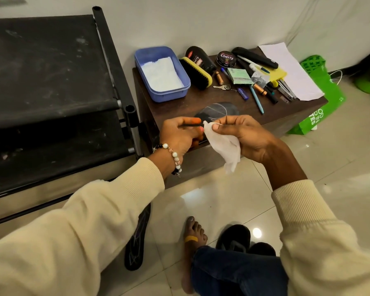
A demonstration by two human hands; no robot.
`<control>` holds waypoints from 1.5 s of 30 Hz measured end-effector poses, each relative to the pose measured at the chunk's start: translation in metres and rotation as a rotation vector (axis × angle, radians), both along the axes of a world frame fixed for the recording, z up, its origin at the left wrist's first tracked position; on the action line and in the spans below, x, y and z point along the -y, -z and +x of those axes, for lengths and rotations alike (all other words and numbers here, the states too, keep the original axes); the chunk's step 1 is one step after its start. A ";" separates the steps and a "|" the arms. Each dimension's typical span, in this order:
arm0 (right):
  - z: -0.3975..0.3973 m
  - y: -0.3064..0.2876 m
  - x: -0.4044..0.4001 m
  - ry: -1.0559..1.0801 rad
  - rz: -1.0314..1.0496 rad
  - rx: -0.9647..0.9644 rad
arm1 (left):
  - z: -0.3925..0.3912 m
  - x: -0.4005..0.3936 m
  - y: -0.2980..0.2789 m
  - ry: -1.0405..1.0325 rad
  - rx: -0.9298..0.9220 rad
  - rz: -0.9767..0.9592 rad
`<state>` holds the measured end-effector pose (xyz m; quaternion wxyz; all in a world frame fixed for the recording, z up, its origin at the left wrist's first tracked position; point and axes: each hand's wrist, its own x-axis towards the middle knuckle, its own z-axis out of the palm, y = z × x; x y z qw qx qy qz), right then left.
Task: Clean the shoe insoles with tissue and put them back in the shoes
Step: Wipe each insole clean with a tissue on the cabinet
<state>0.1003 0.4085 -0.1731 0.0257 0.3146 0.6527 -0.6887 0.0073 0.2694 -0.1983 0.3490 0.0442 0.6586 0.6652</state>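
Head cam, looking down at both hands over the front edge of a dark wood bench [179, 107]. Left hand [179, 135] w/ beaded bracelet grips an insole [198, 120], thin dark edge w/ orange underside showing between thumb and fingers; most of it is hidden behind the hand, so shape is hard to judge. Right hand [241, 133] pinches a white tissue [222, 146] between thumb and forefinger, tissue corner touching the insole edge, rest hanging down loose.

A second insole [217, 111], dark w/ pale line pattern, lies flat on the bench just behind the hands. Third dark patterned piece, prob. another insole [137, 238], lies on the floor tiles under the left sleeve.

On the bench further back: blue tub [181, 82] w/ folded white tissue inside, yellow-backed shoe brush [198, 73] just beside it, black polish bottle [201, 58], round Cherry polish tin [226, 59], then pens, batteries, a key, white paper sheet [291, 69]. Green bag [320, 99] stands at the bench's right end. Black rack [51, 82] to the left. Bare foot [193, 236] and black slipper [233, 237] on the floor near the bottom.
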 end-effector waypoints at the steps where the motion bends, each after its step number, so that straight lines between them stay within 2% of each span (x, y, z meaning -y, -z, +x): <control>1: 0.001 0.001 0.000 -0.001 0.002 0.011 | -0.001 0.000 0.000 -0.023 0.021 -0.002; 6: -0.003 0.011 0.004 0.067 0.046 -0.032 | 0.000 -0.003 -0.003 0.028 0.134 0.045; 11: -0.002 0.009 0.001 -0.049 0.033 0.047 | 0.000 -0.003 0.002 -0.025 0.022 -0.030; 14: 0.000 0.009 -0.002 -0.006 -0.095 0.123 | -0.003 -0.004 0.005 0.023 -0.034 0.004; 17: -0.001 0.011 -0.006 0.156 -0.135 0.242 | -0.003 -0.007 0.010 0.087 -0.289 -0.067; 20: 0.000 0.014 -0.015 0.326 -0.066 0.260 | -0.008 -0.012 0.017 0.121 -0.597 -0.296; 23: -0.003 0.016 -0.022 0.486 0.117 0.262 | -0.011 -0.012 0.021 0.328 -0.896 -0.599; 26: -0.012 0.023 -0.031 0.552 0.413 0.187 | -0.009 -0.011 0.023 0.471 -1.037 -0.797; 28: -0.015 0.028 -0.032 0.494 0.705 0.168 | -0.009 -0.010 0.024 0.483 -1.057 -0.840; 30: -0.019 0.035 -0.031 0.347 0.967 0.177 | -0.011 -0.011 0.024 0.488 -1.048 -0.839; 35: -0.022 0.050 -0.024 -0.313 1.384 0.196 | -0.014 -0.009 0.023 0.505 -1.030 -0.826; 39: -0.013 0.050 -0.029 -0.464 1.439 0.162 | -0.015 -0.007 0.022 0.510 -1.019 -0.821; 43: -0.011 0.049 -0.028 -0.393 1.460 0.250 | -0.015 -0.007 0.022 0.515 -1.031 -0.822; 45: -0.014 0.050 -0.022 -0.443 1.470 0.215 | -0.015 -0.007 0.022 0.517 -1.030 -0.820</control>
